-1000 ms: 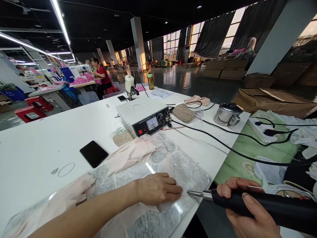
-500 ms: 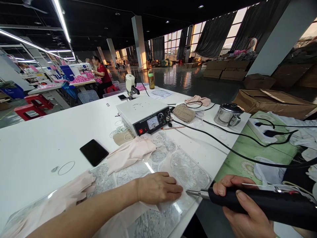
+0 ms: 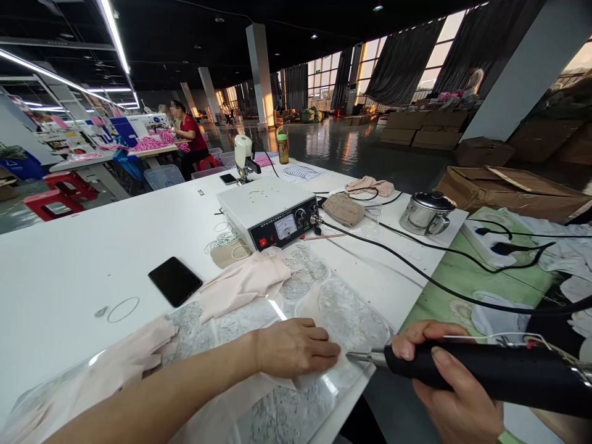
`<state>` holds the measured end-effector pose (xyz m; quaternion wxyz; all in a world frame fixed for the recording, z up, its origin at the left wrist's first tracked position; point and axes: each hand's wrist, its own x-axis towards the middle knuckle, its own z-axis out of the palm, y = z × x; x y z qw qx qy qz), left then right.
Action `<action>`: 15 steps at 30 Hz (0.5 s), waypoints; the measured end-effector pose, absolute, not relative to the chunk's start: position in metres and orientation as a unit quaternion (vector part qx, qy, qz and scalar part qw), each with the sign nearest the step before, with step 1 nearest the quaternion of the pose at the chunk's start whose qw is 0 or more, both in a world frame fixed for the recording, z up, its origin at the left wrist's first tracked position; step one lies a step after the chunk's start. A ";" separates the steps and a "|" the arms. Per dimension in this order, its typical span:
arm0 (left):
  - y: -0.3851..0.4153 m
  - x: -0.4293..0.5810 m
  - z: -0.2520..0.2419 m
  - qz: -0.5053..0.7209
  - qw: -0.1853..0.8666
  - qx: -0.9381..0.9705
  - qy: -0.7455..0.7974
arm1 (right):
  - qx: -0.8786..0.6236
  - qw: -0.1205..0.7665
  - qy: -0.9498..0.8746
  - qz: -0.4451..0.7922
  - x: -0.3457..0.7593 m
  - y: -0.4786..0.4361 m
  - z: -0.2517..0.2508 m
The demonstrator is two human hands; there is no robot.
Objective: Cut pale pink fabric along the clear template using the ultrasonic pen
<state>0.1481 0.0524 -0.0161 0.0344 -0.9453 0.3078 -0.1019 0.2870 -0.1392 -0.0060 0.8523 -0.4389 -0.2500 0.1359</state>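
My left hand (image 3: 300,348) lies palm down on a thin pale pink fabric piece (image 3: 309,383), its bent fingers held together at the fabric's edge. Whether the thumb pinches the cloth is hidden. Beneath is a clear plastic sheet (image 3: 354,308) with a mottled grey look. My right hand (image 3: 456,394) is wrapped around a thick black handheld tool (image 3: 504,376) with a slim metal tip. That tip points left, close to my left fingertips at the fabric's edge. More pale pink fabric lies in a bunch (image 3: 245,277) behind my left hand and along the sheet's left side (image 3: 115,361).
A control box (image 3: 268,209) with a dial sits behind the sheet, its black cable (image 3: 393,253) running right. A phone (image 3: 176,281), thin rings (image 3: 123,309), a lidded glass mug (image 3: 426,213) and a bottle (image 3: 282,147) stand about. A person in red (image 3: 190,132) sits far left.
My right hand and the black tool have shifted slightly left, the tip staying beside my left fingers. The left hand keeps its place on the fabric.
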 end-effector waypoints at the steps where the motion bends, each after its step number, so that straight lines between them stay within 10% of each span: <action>1: 0.053 0.148 -0.017 -0.105 0.035 -0.945 0.309 | -0.440 0.853 -0.247 0.134 0.286 -0.139 -0.006; 15: 0.052 0.147 -0.016 -0.105 0.030 -0.946 0.307 | -0.468 0.820 -0.297 0.144 0.283 -0.145 -0.005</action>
